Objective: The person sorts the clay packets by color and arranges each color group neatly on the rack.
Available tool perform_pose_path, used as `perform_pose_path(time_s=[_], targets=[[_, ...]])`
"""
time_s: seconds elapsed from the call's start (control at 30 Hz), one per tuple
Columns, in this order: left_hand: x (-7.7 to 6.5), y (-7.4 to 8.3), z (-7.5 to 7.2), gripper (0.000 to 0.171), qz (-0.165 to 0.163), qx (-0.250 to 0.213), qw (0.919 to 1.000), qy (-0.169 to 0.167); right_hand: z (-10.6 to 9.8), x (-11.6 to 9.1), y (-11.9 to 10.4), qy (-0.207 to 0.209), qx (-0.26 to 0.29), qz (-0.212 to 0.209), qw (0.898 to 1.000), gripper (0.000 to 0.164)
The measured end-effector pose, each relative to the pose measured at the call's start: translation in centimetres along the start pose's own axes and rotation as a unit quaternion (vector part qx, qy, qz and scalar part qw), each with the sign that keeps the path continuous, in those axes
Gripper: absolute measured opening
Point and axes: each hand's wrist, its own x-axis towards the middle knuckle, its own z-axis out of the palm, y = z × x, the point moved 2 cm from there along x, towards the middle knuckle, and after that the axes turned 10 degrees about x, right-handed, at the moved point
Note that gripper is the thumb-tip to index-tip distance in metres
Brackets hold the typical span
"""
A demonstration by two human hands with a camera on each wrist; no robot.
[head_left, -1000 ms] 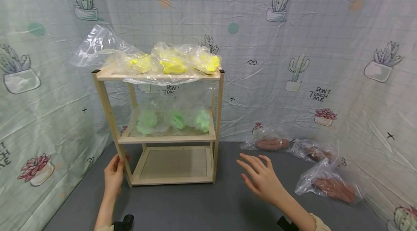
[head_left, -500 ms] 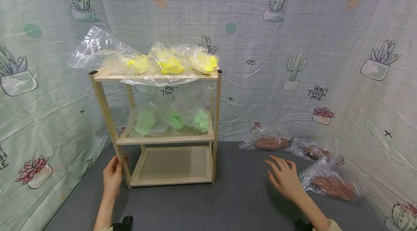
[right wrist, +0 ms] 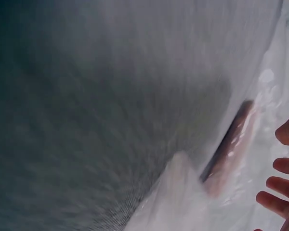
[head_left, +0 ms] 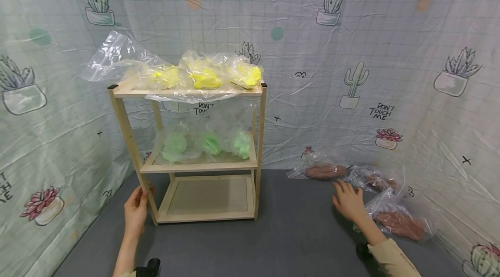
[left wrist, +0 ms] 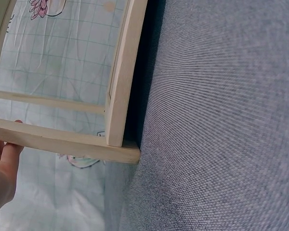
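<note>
My left hand (head_left: 135,212) grips the left front post of a small three-tier wooden shelf rack (head_left: 203,167) near its foot. In the left wrist view, the thumb and fingers (left wrist: 10,154) lie on either side of the post (left wrist: 62,142). Over the table at the right, my right hand (head_left: 349,203) is open with its fingers spread, holding nothing. Around it lie three clear plastic bags with reddish-brown lumps: a back bag (head_left: 325,172), a middle bag (head_left: 376,183) and a front bag (head_left: 400,225). The right wrist view is blurred, with a brown lump (right wrist: 231,149) beyond the fingers (right wrist: 274,203).
Bags with yellow lumps (head_left: 205,78) lie on the rack's top tier, one clear bag end (head_left: 113,53) jutting out left. Bags with green lumps (head_left: 212,143) are on the middle tier. A printed cactus sheet (head_left: 304,51) hangs behind the grey table (head_left: 289,233).
My right hand has moved right and then farther back, from beside the rack to the brown-lump bags. The left hand has kept its hold on the post.
</note>
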Motion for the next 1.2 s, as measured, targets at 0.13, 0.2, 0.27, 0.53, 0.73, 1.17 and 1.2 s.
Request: perform_pose_path(time_s=[0.13, 0.2, 0.27, 0.53, 0.73, 1.17, 1.2], targets=[[0.0, 0.0, 0.0, 0.032, -0.004, -0.006, 1.0, 0.002, 0.8, 1.2, 1.5, -0.035, -0.001, 0.028, 0.999, 0.043], [0.0, 0.0, 0.1, 0.031, -0.002, -0.003, 1.0, 0.004, 1.3, 1.8, 2.1, -0.051, -0.004, 0.035, 0.998, 0.045], [0.0, 0.0, 0.1, 0.031, 0.002, 0.006, 1.0, 0.003, 1.8, 2.3, 2.5, -0.067, -0.004, 0.038, 0.997, 0.047], [0.0, 0.0, 0.1, 0.03, 0.018, -0.006, 0.9998, 0.001, 3.2, 4.6, 3.2, -0.109, -0.019, 0.025, 0.994, 0.049], [0.1, 0.0, -0.1, 0.029, 0.022, -0.031, 0.9993, 0.001, 4.3, 5.7, 2.9, -0.152, -0.001, 0.045, 0.987, 0.05], [0.1, -0.1, 0.0, 0.032, 0.009, -0.013, 0.9999, -0.003, 4.8, 6.7, 2.3, -0.179, -0.007, 0.079, 0.981, 0.052], [0.0, -0.1, 0.0, 0.033, 0.01, -0.011, 0.9999, -0.004, 4.7, 6.9, 2.3, -0.18, -0.006, 0.081, 0.98, 0.053]])
